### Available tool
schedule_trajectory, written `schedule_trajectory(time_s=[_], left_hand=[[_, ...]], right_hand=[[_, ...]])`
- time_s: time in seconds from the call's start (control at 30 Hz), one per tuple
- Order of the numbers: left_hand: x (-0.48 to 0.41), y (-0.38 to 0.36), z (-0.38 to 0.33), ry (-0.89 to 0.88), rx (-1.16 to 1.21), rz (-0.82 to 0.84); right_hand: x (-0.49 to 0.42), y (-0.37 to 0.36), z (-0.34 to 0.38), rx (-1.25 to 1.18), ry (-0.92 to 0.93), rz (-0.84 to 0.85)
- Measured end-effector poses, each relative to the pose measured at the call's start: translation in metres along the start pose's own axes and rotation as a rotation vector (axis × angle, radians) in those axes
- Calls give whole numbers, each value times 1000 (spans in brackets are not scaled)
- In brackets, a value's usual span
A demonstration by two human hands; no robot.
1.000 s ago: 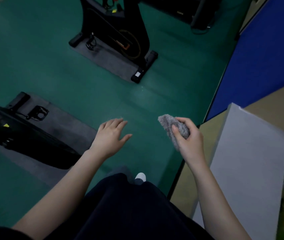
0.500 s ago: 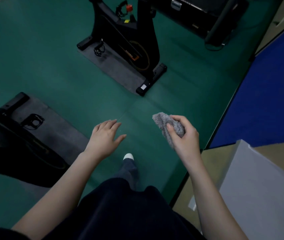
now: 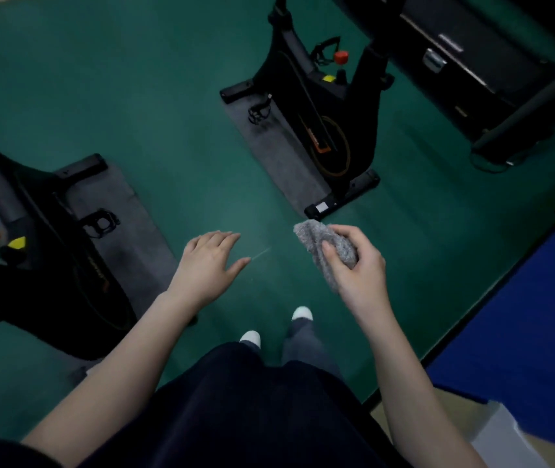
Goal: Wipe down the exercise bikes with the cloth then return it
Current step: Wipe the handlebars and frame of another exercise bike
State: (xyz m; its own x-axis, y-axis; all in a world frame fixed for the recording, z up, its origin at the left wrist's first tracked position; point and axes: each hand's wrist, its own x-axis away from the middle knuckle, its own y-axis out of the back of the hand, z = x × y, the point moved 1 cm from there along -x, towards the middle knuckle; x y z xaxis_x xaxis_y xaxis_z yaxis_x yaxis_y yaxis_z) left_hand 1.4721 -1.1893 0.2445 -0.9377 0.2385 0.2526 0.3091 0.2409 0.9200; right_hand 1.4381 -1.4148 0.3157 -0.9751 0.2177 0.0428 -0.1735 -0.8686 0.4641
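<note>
Cloth (image 3: 323, 244): we counted one, bunched, pinched in right hand (image 3: 360, 275), right of centre. Left hand (image 3: 208, 265) empty, fingers straight. Two bikes: far bike (image 3: 320, 106), near-left bike (image 3: 32, 238); both showed more fully than 0.5 s earlier.

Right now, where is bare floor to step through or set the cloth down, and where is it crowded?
Bare floor runs between the left mat and the far mat; another strip lies between the far bike and the blue panel. Crowded: top right, far bike beside treadmill.
</note>
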Motion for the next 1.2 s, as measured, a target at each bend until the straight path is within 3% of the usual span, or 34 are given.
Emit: schedule_trajectory(time_s=[0.33,0.77,1.2], left_hand=[[-51,18,8,311,62,-82],[-144,38,-44,565,153,-160],[-177,62,17,768,200,-223]], right_hand=[[-124,-24,17,-38,174,313],[-288,-12,13,-8,264,544],[-362,-93,50,-4,360,710]])
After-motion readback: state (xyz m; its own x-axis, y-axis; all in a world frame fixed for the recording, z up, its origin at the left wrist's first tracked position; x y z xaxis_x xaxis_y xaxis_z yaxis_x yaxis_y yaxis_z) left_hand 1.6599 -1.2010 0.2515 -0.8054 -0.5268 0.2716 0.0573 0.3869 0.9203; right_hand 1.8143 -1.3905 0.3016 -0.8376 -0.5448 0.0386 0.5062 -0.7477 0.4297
